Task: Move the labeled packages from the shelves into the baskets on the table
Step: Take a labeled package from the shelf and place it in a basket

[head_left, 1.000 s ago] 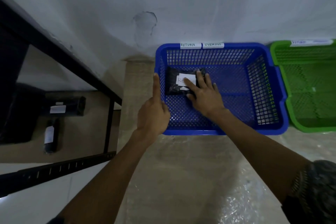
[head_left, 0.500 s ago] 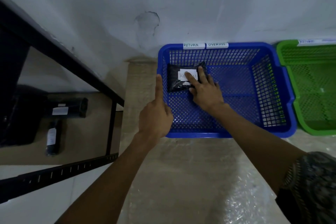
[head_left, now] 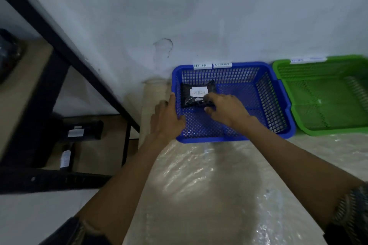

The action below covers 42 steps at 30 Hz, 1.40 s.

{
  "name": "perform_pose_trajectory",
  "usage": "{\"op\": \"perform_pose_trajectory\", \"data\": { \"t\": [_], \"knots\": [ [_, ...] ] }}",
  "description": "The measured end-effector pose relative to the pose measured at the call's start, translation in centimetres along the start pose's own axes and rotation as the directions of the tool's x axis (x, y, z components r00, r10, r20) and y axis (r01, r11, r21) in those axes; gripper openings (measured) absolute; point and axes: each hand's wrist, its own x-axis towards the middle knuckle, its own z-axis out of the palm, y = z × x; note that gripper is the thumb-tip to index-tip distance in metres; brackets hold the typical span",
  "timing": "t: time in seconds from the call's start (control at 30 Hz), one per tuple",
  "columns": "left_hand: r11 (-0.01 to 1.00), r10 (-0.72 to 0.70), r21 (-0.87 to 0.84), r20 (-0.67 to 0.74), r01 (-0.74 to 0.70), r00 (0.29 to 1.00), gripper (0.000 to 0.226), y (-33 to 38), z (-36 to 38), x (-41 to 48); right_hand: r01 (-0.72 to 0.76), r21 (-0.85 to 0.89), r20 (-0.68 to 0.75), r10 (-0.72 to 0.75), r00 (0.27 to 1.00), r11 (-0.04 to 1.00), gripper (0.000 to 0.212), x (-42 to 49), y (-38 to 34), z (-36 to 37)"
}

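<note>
Black package [head_left: 186, 96] lies in the blue basket [head_left: 199, 140]'s far-left corner, label [head_left: 199, 92] up, long axis left-right. Left grip [head_left: 169, 117] clasps the rim; right grip [head_left: 227, 109], curled, has slid off the label, hold unclear.

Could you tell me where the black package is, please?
Head view: the black package lies in the blue basket, back-left corner, held by the right hand.

A black package [head_left: 197, 93] with a white handwritten label lies flat in the far-left corner of the blue basket [head_left: 199, 140]. The basket sits at the surface's far edge, with the green basket [head_left: 328, 131] just beside it on the right. Two more labelled black packs, a long pack [head_left: 83, 131] and a slim pack [head_left: 66, 158], lie on the lower shelf [head_left: 103, 157].
</note>
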Motion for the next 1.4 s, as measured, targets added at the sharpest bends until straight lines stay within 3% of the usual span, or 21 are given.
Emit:
{"op": "perform_pose_trajectory", "data": {
  "t": [0.2,0.4,0.57,0.83,1.07,1.4],
  "knots": [
    [0.972,0.138,-0.203,0.102,-0.115,0.985,0.041,0.5,-4.9,-5.7,0.007,0.055,0.133,-0.014,0.991,0.998,0.036,-6.9,-2.5,-3.8],
    [0.956,0.215,-0.191,-0.070,-0.225,0.974,0.027,0.4,-9.0,-16.7,0.040,0.074,0.046,-0.044,0.998,0.996,0.039,-17.4,-6.8,-5.5],
    [0.962,0.198,-0.175,-0.082,-0.210,0.977,0.028,-1.4,-13.1,-26.4,0.082,0.059,0.068,-0.086,0.994,0.995,0.040,-25.6,-12.4,-6.6],
    [0.966,0.185,-0.153,-0.154,-0.208,0.971,0.026,-8.6,-22.6,-39.4,0.269,-0.021,0.015,-0.268,0.963,0.963,0.046,-33.7,-26.3,-9.2],
    [0.981,0.176,-0.036,-0.234,-0.189,0.956,0.022,-19.8,-32.1,-51.5,0.384,-0.096,-0.105,-0.393,0.914,0.918,0.043,-40.4,-42.0,-9.7],
    [0.989,0.146,0.055,-0.313,-0.135,0.938,0.028,-32.5,-43.8,-61.5,0.508,-0.175,-0.117,-0.530,0.840,0.843,0.048,-42.8,-61.9,-9.9]
  ]
}}
